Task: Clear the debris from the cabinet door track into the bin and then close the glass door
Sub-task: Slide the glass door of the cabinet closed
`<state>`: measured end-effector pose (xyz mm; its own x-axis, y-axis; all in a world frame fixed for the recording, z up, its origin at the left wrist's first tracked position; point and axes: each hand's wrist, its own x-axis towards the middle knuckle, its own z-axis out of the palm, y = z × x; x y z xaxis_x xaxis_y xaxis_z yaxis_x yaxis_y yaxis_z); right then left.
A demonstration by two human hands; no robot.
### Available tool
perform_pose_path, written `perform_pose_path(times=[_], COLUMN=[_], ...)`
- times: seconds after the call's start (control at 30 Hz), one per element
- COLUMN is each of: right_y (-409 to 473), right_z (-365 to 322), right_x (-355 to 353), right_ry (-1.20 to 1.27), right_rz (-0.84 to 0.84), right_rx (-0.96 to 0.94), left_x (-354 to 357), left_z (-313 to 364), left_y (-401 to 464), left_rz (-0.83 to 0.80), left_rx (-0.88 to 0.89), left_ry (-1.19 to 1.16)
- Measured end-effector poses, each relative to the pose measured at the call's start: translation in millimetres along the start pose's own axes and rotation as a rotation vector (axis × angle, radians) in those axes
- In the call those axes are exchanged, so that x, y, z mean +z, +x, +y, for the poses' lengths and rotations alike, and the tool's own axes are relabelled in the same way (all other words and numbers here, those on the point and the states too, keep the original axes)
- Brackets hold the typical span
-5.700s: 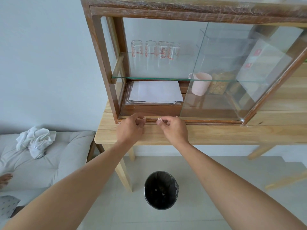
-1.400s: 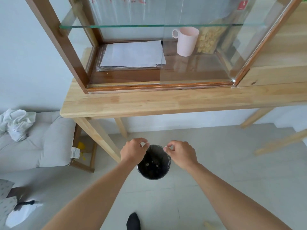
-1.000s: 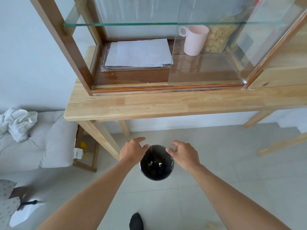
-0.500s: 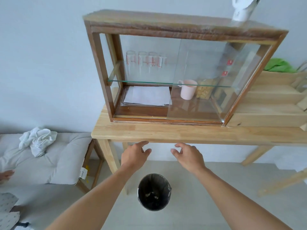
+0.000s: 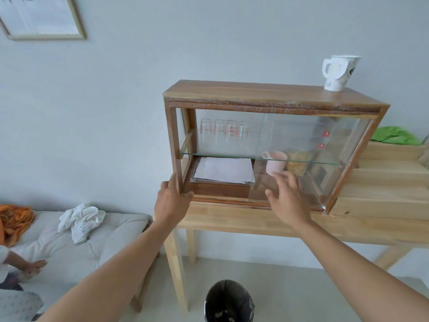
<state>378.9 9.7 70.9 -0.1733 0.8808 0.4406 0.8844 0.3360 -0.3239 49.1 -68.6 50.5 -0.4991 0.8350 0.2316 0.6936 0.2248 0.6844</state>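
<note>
The wooden cabinet point(image 5: 274, 94) stands on a light wood table point(image 5: 232, 219). Its glass door point(image 5: 301, 145) covers the right part, and the left part is open. The door track point(image 5: 220, 199) runs along the bottom front. My left hand point(image 5: 173, 201) grips the cabinet's lower left corner post, thumb on the front. My right hand point(image 5: 287, 201) is open with fingers spread, at the lower left part of the glass door; I cannot tell if it touches. The black bin point(image 5: 228, 303) stands on the floor below, with pale bits of debris inside.
Inside the cabinet are a pink mug point(image 5: 275, 162), papers point(image 5: 222, 169) and several marked glasses point(image 5: 222, 132). A white paper cup point(image 5: 339, 72) stands on top. A grey cushioned bench point(image 5: 97, 238) with a white cloth point(image 5: 81, 220) is at the left, another person's hand point(image 5: 32, 267) beside it.
Both hands rose from above the bin to the cabinet. The left hand took hold of the corner post and the right hand reached the glass door. The view tilted upward.
</note>
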Motion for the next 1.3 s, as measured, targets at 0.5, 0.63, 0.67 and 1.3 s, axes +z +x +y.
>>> perform_pose_path(times=[0.5,0.63,0.67,1.3], right_y=[73,73,73,92], right_z=[86,73,67,-93], right_x=[-33,-33,-31,32], right_ry=[-0.693,-0.713,-0.712,-0.597], right_rz=[0.233,0.218,0.216,0.194], right_rx=[-0.342,-0.352,-0.361,-0.535], left_x=[9,12,12,2], left_z=[-11,-10,-10,-15], left_y=[46,46,46,41], left_rz=[-0.148,-0.163,-0.168,-0.224], left_rx=[0.018,-0.015,-0.018,0.054], left_ry=[-0.223,-0.304,-0.304,-0.236])
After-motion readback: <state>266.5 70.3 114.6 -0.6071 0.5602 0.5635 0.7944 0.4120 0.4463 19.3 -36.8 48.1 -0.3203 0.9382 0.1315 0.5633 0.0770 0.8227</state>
